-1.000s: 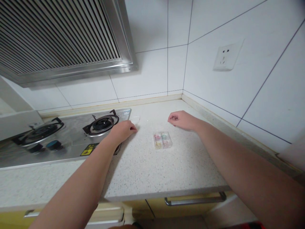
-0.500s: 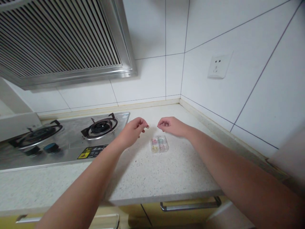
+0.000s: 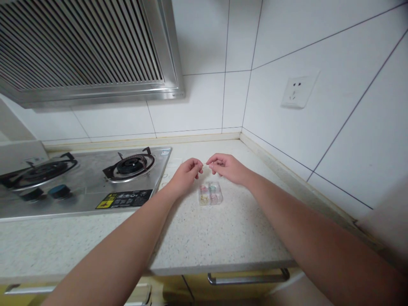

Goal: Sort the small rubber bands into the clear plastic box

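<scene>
My left hand (image 3: 189, 173) is closed in a pinch above the counter. A tiny pale thing shows at its fingertips, too small to name. Facing it from the right, my right hand (image 3: 225, 168) has thumb and forefinger drawn together at that same spot, the fingertips of both hands almost touching. Whether the right fingers grip the tiny thing is hard to see. Just below the hands lies a small clear box (image 3: 210, 194) with compartments, holding little pink, green and yellow pieces whose kind is unclear.
Left of my hands is a steel gas hob (image 3: 86, 187) with two burners and knobs. A range hood (image 3: 92, 91) hangs above it. Faint round shapes (image 3: 165, 175) lie on the speckled counter (image 3: 229, 238) beside the hob. A wall socket (image 3: 296, 91) is at right.
My hands have come closer together, the left moving right and the right slightly left, so their fingertips nearly meet. The view has shifted a little. The clear box stays on the counter.
</scene>
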Motion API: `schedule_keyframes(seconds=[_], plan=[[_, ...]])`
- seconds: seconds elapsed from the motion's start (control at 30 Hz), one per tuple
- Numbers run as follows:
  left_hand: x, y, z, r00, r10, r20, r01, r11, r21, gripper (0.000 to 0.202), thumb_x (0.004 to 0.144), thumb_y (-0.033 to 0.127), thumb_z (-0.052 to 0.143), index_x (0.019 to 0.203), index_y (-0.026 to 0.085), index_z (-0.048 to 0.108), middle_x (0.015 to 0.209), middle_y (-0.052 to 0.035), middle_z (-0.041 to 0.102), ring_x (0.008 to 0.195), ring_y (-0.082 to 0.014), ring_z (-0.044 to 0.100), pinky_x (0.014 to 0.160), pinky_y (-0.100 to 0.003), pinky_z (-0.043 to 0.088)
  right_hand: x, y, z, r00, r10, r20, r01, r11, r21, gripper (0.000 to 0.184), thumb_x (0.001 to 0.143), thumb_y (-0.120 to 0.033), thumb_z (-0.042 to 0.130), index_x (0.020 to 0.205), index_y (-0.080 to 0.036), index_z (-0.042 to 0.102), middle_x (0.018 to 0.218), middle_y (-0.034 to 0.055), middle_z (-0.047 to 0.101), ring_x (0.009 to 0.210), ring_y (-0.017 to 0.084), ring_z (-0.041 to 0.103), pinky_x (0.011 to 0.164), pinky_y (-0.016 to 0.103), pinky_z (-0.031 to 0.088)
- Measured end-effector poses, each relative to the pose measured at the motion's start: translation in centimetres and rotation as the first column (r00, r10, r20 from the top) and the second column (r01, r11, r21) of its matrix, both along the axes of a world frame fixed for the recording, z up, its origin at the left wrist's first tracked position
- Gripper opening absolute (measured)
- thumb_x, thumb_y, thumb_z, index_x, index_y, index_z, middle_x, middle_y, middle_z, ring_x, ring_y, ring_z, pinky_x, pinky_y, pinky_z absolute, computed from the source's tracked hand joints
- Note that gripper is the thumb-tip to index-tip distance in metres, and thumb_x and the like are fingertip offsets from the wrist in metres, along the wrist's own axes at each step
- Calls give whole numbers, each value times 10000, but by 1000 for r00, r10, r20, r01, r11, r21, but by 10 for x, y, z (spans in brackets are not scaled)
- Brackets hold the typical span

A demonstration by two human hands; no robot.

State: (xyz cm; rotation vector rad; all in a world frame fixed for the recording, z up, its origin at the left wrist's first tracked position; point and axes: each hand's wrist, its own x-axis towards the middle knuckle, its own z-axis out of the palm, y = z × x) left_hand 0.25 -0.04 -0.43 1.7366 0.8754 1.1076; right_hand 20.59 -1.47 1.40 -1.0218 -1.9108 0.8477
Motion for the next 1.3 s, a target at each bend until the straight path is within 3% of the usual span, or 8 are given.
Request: schedule_keyframes(seconds=[0.17,0.27,0.37,0.47,0.63,0.8,1.07,1.3], plan=[[12,-4,3,996,-91,17,92,995,-27,281,902,453,597,854,176,589,707,20,566,538,-86,435,500,-220,323,1,1,-1,1000,-8,0,8,1000,30,217,881,-394,636,956,-194,592,719,-7,646,617,123,536,560,249,382],[13,-4,2,991,-113,76,117,992,-40,286,891,459,615,863,176,586,726,22,565,541,-82,425,495,-218,305,3,1,-1,1000,-21,0,21,999,30,250,886,-411,630,1014,-207,562,722,-27,635,549,105,481,510,239,341],[11,-2,2,987,-126,98,132,990,-53,288,887,461,623,858,177,584,693,35,545,511,-75,378,487,-221,281,4,1,-1,1000,-23,15,22,999,43,263,905,-396,599,1090,-211,583,723,-32,630,526,99,451,502,240,332],[10,-2,2,986,-144,79,148,987,-55,293,890,460,619,839,173,591,670,34,540,509,-77,370,489,-227,279,3,1,-1,999,-33,43,30,997,68,232,914,-389,586,1014,-188,644,724,-6,642,595,116,518,549,251,364],[10,-2,3,986,-141,91,147,987,-61,260,899,421,611,844,167,603,718,19,561,537,-78,394,491,-225,285,5,-1,-1,994,-65,93,56,995,86,237,907,-389,606,981,-177,682,736,16,662,646,134,556,593,268,388],[9,0,1,981,-147,125,157,985,-69,260,899,428,616,865,170,607,745,10,578,552,-83,428,491,-225,302,8,-2,0,992,-39,123,37,999,20,272,915,-421,601,965,-174,705,719,20,664,619,128,533,574,270,370],[9,-1,0,983,-148,110,155,986,-57,257,925,418,596,875,166,600,753,13,570,560,-79,432,503,-223,316,6,-1,2,996,-68,55,66,997,41,268,903,-420,627,937,-167,706,675,8,642,567,113,501,529,261,340],[9,-1,1,988,-99,118,104,994,-36,213,895,379,630,896,166,633,794,-1,597,637,-100,494,550,-225,380,6,-1,3,999,-48,1,48,997,65,210,884,-374,659,881,-165,673,672,8,646,593,122,547,561,270,387]])
